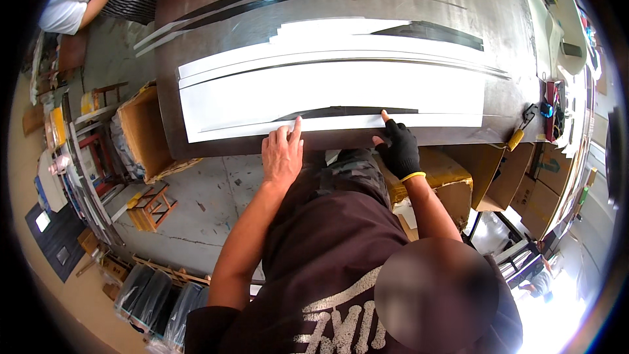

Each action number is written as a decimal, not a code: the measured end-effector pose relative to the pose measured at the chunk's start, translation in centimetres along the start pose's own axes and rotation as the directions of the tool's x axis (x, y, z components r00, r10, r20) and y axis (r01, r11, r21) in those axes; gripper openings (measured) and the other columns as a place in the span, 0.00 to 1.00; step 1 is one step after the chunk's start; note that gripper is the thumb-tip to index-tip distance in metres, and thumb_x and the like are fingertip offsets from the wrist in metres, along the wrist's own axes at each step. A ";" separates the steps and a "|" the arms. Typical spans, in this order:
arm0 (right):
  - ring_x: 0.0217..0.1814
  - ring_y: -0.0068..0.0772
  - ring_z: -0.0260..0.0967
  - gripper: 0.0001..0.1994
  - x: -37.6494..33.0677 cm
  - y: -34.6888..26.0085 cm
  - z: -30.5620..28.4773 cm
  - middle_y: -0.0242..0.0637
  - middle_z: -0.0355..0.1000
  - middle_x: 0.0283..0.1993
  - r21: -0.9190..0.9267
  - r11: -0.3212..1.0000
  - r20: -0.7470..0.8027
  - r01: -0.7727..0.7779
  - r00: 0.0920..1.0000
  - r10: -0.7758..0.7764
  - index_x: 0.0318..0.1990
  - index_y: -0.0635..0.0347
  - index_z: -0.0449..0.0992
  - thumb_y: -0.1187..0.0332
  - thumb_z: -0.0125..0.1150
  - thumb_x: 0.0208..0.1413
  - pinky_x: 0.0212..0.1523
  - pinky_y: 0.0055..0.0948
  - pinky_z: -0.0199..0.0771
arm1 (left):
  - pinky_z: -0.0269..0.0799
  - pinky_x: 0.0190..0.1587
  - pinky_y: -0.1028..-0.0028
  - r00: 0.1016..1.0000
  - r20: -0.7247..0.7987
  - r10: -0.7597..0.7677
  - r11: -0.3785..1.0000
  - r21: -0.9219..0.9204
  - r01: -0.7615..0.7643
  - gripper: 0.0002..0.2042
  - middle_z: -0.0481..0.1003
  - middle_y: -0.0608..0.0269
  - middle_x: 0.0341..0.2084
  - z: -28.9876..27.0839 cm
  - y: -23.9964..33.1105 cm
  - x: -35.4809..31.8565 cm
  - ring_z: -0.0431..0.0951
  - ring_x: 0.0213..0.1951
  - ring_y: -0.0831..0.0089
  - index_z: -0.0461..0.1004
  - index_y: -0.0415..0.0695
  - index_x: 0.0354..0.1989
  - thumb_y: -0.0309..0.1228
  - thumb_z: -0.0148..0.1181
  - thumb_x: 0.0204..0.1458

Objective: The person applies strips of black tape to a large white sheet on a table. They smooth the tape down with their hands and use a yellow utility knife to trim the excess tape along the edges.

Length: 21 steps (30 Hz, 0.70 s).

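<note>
**Both hands on the white sheet at the counter's near edge**

A long white sheet (341, 95) with thin dark stripes is laid flat on the dark counter (196, 39), close to its near edge. The bare left hand (282, 154) is pressed on the lower border of the sheet, the fingers (296, 126) slightly spread. The right hand (400, 149), covered by a black glove, is placed just beside it; its index fingertip is set on the sheet, and nothing is pinched. A yellow-handled tool (517, 136) is seen at the right edge of the counter.

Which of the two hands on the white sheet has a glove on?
The right hand: it wears a black glove with a yellow cuff, forefinger on the white sheet. The left hand is bare.
</note>
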State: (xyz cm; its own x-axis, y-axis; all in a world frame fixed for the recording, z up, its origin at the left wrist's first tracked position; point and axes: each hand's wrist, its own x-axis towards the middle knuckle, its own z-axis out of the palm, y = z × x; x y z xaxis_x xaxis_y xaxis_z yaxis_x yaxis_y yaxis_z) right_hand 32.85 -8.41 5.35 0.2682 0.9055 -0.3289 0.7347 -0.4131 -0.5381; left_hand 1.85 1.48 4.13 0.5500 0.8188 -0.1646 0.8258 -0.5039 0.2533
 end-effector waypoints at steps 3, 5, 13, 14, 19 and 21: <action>0.44 0.43 0.78 0.36 0.2 0.4 -0.4 0.45 0.79 0.42 0.270 0.958 0.053 -0.096 0.995 0.085 0.77 0.52 0.67 0.63 0.72 0.61 0.50 0.39 0.78 | 0.71 0.51 0.58 1.000 0.023 -0.006 1.000 0.012 0.006 0.32 0.72 0.60 0.49 -0.1 0.1 0.1 0.75 0.48 0.60 0.68 0.53 0.76 0.36 0.67 0.62; 0.43 0.38 0.77 0.36 0.9 0.5 -1.3 0.44 0.79 0.42 0.364 0.903 0.187 -0.229 0.968 0.169 0.78 0.52 0.66 0.63 0.72 0.62 0.49 0.36 0.77 | 0.71 0.52 0.58 1.000 0.026 -0.007 1.000 0.015 0.006 0.32 0.72 0.59 0.49 0.0 0.1 0.0 0.75 0.48 0.60 0.68 0.53 0.76 0.36 0.67 0.62; 0.47 0.48 0.78 0.36 -0.5 -1.1 -1.1 0.45 0.80 0.46 0.282 0.954 0.100 -0.103 0.992 0.078 0.77 0.52 0.66 0.63 0.70 0.61 0.53 0.45 0.77 | 0.71 0.52 0.57 0.999 0.031 -0.009 1.000 -0.005 0.009 0.32 0.71 0.59 0.49 -0.2 -0.1 0.0 0.75 0.48 0.59 0.67 0.54 0.76 0.36 0.66 0.63; 0.51 0.49 0.77 0.35 -0.5 -1.9 -0.9 0.45 0.79 0.51 0.204 0.977 0.049 0.063 0.996 -0.075 0.76 0.53 0.66 0.63 0.69 0.61 0.56 0.45 0.75 | 0.71 0.52 0.57 0.999 0.031 -0.010 1.000 -0.006 0.010 0.31 0.72 0.59 0.49 -0.1 0.0 -0.1 0.75 0.48 0.59 0.67 0.54 0.76 0.36 0.66 0.63; 0.72 0.53 0.66 0.35 1.4 -8.7 3.0 0.49 0.71 0.68 0.050 0.825 -0.009 0.563 0.826 -0.564 0.75 0.60 0.65 0.65 0.67 0.60 0.75 0.51 0.62 | 0.71 0.53 0.56 1.000 0.010 -0.025 1.000 0.006 0.025 0.30 0.72 0.60 0.48 0.1 0.3 0.1 0.75 0.49 0.58 0.69 0.55 0.75 0.36 0.66 0.63; 0.75 0.55 0.64 0.36 2.6 -10.3 5.6 0.52 0.69 0.70 0.069 0.793 0.007 0.605 0.795 -0.607 0.75 0.63 0.64 0.65 0.67 0.60 0.79 0.52 0.58 | 0.71 0.53 0.56 0.999 0.013 -0.032 0.999 0.016 0.032 0.28 0.72 0.60 0.49 0.2 0.2 0.1 0.75 0.49 0.58 0.71 0.53 0.73 0.36 0.65 0.63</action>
State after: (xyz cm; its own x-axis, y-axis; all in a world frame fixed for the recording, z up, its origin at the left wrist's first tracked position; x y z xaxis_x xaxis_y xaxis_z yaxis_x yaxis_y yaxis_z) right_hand 22.50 -2.35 5.69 -0.2369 0.9697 0.0594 0.7023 0.2131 -0.6793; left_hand 2.13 1.36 3.97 0.5247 0.8308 -0.1855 0.8449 -0.4817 0.2326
